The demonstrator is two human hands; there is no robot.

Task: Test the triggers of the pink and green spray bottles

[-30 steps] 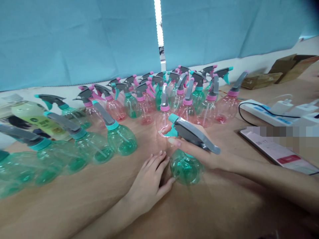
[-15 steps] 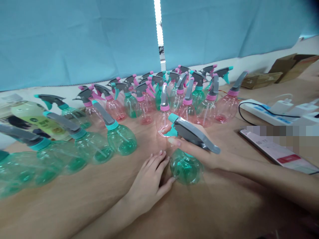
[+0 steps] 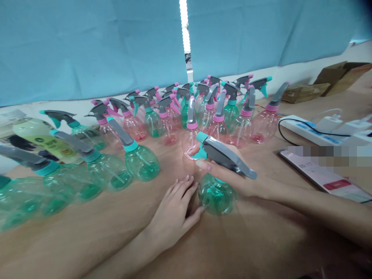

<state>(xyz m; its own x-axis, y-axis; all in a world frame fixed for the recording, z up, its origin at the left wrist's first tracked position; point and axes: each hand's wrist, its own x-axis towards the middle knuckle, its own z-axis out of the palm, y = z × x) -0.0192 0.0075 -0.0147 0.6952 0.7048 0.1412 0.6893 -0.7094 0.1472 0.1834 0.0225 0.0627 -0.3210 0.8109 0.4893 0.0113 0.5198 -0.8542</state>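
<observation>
Upright on the table in front of me stands a green spray bottle point(image 3: 217, 197) with a grey head and a turquoise nozzle and trigger. My right hand point(image 3: 229, 170) is closed around its neck below the grey head, thumb and fingers near the trigger. Just left of the bottle, my left hand point(image 3: 177, 213) lies flat on the tabletop, fingers stretched out and holding nothing; its thumb tip is close to the bottle's base. Another green spray bottle point(image 3: 142, 164) stands further left. Behind my right hand is a pink spray bottle point(image 3: 190, 137).
Many pink and green spray bottles crowd the back, among them a pink one point(image 3: 264, 122). A large labelled bottle point(image 3: 43, 133) is at the left. On the right are a phone point(image 3: 322, 172), a power strip point(image 3: 308, 130) with plugs and cable, and a cardboard box point(image 3: 337, 79).
</observation>
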